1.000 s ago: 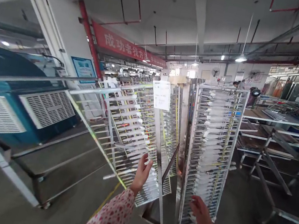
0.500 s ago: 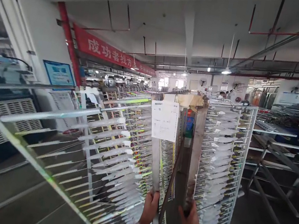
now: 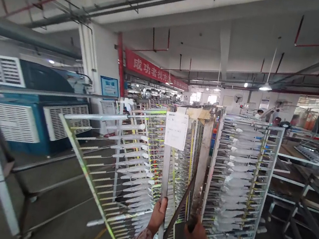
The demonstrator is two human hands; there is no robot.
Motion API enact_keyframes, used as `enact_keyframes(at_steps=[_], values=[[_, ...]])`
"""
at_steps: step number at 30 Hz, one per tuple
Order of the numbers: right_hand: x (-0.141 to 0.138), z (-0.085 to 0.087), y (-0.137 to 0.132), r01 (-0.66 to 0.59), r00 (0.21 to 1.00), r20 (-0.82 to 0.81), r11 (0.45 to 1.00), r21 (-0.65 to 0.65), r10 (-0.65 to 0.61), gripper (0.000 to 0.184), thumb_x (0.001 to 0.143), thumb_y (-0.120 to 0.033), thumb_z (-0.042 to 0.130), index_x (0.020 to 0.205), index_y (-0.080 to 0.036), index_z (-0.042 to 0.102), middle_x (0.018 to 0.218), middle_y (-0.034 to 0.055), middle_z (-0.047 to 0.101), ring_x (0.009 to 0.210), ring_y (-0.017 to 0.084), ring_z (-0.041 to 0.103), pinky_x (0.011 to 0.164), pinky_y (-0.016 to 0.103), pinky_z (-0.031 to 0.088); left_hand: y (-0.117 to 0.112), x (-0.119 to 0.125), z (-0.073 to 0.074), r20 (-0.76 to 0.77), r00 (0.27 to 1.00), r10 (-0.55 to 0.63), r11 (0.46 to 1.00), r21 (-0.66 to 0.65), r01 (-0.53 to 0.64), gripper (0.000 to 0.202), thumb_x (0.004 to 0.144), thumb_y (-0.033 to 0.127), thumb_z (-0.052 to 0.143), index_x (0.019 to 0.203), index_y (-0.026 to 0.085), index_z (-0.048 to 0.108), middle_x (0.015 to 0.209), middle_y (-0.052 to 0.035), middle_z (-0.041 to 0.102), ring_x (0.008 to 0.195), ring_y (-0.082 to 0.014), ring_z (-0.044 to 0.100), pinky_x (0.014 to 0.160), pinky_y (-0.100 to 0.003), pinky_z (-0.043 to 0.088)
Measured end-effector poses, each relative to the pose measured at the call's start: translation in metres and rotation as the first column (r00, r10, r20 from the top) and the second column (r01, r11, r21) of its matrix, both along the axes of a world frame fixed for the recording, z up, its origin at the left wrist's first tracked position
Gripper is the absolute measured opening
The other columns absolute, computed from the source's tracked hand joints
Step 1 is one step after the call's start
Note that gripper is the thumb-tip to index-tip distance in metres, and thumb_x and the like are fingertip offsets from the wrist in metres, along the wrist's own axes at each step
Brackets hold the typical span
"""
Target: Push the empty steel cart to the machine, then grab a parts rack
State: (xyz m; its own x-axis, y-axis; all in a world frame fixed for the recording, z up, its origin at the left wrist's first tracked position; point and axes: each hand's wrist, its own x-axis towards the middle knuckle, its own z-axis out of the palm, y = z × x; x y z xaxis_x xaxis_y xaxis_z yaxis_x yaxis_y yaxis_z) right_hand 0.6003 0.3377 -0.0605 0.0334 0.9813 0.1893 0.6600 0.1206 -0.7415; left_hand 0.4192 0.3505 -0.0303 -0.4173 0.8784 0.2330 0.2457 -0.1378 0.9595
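Note:
A tall metal rack cart [image 3: 204,152] stands in front of me, its shelves loaded with rows of thin rods bearing white pieces. My left hand [image 3: 157,215] grips the left upright post [image 3: 165,170] of the cart. My right hand [image 3: 195,235] is closed around the right upright post low down. A white paper sheet [image 3: 175,130] hangs on the left post at head height. A brown diagonal brace [image 3: 178,209] crosses between my hands.
A blue cooler unit with white grilles [image 3: 21,111] stands at the left. A metal frame cart [image 3: 1,157] is near left. Steel tables and frames [image 3: 312,179] fill the right. A red banner [image 3: 152,69] hangs overhead. People stand far back.
Both hands reached forward from free air and closed on the cart's upright posts. The view has since swung a little to the left, with the grip held.

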Motion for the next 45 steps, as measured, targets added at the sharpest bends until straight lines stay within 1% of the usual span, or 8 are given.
enact_keyframes(at_steps=[6,9,16,20,23,28,37,45], values=[[0.014,-0.029,0.000,-0.026,0.999,-0.034,0.995,0.099,0.030,0.054,0.080,-0.043,0.048,0.122,-0.011,0.056,0.096,0.0180,0.071,0.091,0.031,0.069,0.079,0.039,0.054,-0.022,0.011,-0.003,-0.035,0.996,0.087,0.996,0.032,-0.086,0.071,0.070,0.089,0.024,0.063,0.021,0.044,0.065,-0.0037,0.046,0.067,-0.0173,0.041,0.069,-0.034,0.038],[0.024,-0.034,-0.009,0.001,1.000,-0.031,0.994,0.107,0.002,0.057,0.078,-0.043,0.051,0.124,-0.010,0.056,0.100,0.0180,0.071,0.095,0.031,0.069,0.083,0.037,0.054,-0.037,0.019,-0.005,-0.048,0.996,0.080,0.996,0.033,-0.078,0.069,0.074,0.084,0.026,0.067,0.020,0.049,0.067,-0.0044,0.049,0.069,-0.0178,0.043,0.071,-0.034,0.039],[0.034,-0.006,-0.051,-0.008,1.000,0.028,0.996,0.094,0.006,0.048,0.078,-0.031,0.052,0.121,-0.012,0.057,0.098,0.0140,0.070,0.090,0.026,0.068,0.080,0.034,0.053,-0.067,0.020,0.001,-0.132,0.991,-0.020,0.999,-0.030,0.016,0.045,0.073,0.064,0.031,0.053,0.024,0.033,0.053,0.0000,0.031,0.056,-0.0142,0.033,0.058,-0.032,0.028],[0.036,0.015,-0.058,0.016,0.998,-0.069,0.995,0.095,-0.010,0.038,0.074,-0.024,0.056,0.112,-0.015,0.057,0.090,0.0088,0.068,0.082,0.020,0.063,0.075,0.029,0.049,-0.070,0.018,0.013,-0.199,0.976,-0.089,0.995,-0.051,0.081,0.038,0.074,0.053,0.031,0.050,0.023,0.036,0.050,-0.0006,0.034,0.054,-0.0144,0.035,0.057,-0.031,0.027],[0.039,0.026,-0.055,0.031,0.980,-0.199,0.998,0.063,-0.018,0.031,0.071,-0.018,0.056,0.102,-0.017,0.054,0.075,0.0009,0.061,0.068,0.013,0.054,0.065,0.023,0.043,-0.069,0.020,0.022,-0.237,0.962,-0.135,0.991,-0.048,0.127,0.039,0.076,0.050,0.032,0.050,0.022,0.040,0.049,-0.0016,0.039,0.055,-0.0150,0.038,0.057,-0.031,0.029],[0.047,0.038,-0.053,0.099,0.952,-0.295,0.993,0.057,-0.078,0.030,0.068,-0.013,0.055,0.098,-0.017,0.051,0.070,-0.0048,0.051,0.063,0.009,0.047,0.062,0.020,0.038,-0.063,0.028,0.028,-0.245,0.946,-0.213,0.977,-0.040,0.210,0.038,0.079,0.050,0.036,0.057,0.020,0.046,0.054,-0.0021,0.045,0.059,-0.0155,0.041,0.057,-0.030,0.031],[0.058,0.043,-0.066,0.266,0.906,-0.367,0.958,0.104,-0.212,0.021,0.065,-0.014,0.052,0.085,-0.017,0.048,0.071,-0.0047,0.049,0.066,0.008,0.043,0.066,0.021,0.037,-0.061,0.041,0.022,-0.234,0.892,-0.386,0.918,0.002,0.397,0.035,0.077,0.052,0.043,0.067,0.019,0.047,0.061,-0.0010,0.050,0.062,-0.0137,0.043,0.061,-0.028,0.034],[0.058,0.046,-0.085,0.326,0.878,-0.412,0.935,0.138,-0.245,0.018,0.064,-0.011,0.049,0.081,-0.017,0.047,0.070,-0.0052,0.046,0.066,0.008,0.041,0.067,0.021,0.037,-0.058,0.042,0.007,-0.256,0.855,-0.451,0.881,0.025,0.472,0.033,0.078,0.050,0.046,0.077,0.018,0.055,0.070,-0.0042,0.058,0.070,-0.0170,0.051,0.069,-0.030,0.039]])
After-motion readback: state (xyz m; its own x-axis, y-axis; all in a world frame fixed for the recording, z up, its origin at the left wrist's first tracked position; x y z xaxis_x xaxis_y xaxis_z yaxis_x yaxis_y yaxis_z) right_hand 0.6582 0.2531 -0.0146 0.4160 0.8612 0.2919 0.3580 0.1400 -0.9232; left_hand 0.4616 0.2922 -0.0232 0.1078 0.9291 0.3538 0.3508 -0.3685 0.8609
